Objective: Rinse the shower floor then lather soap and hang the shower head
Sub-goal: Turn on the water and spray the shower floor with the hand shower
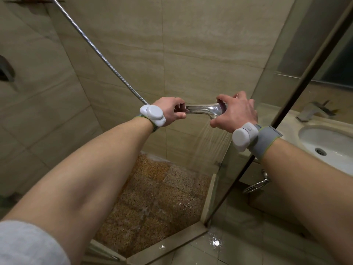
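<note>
One spraying shower head [205,109], gripped by left hand [169,111] and right hand [236,114].

The shower head [205,109] is mirror-bright chrome, and its hose [99,52] is ribbed, shiny metal. The floor [156,207] is speckled brown stone, rough-grained and glossy with wet. The walls [200,44] are smooth beige veined tile with a dull sheen. The basin [330,138] is glossy white ceramic. The wristbands [267,142] are grey cloth carrying smooth, matt white plastic pods [241,137].

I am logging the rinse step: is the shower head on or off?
On. Thin streams of water fall from the shower head, gripped by the left hand and right hand, toward the wet floor.
</note>
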Demonstrator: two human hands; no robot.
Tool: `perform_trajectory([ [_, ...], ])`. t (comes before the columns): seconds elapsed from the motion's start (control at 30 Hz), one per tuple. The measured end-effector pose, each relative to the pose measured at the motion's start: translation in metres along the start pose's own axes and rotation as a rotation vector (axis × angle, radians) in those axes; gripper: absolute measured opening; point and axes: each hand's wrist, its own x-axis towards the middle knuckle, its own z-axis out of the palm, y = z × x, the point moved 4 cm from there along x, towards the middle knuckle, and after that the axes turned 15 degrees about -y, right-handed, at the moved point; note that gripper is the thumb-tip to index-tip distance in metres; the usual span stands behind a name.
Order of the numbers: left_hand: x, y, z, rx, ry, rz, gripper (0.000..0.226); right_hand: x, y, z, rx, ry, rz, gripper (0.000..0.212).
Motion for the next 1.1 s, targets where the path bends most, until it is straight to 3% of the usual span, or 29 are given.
perform_trajectory([
  [0.33, -0.004, 0.001, -0.001, 0.097, 0.012, 0.005, 0.018, -0.004, -0.001, 0.005, 0.07, -0.05, 0.002, 0.075],
  [1.1, -0.009, -0.008, -0.005, 0.038, 0.009, -0.005, 0.015, -0.004, -0.014, -0.004, -0.004, -0.055, -0.005, 0.07],
])
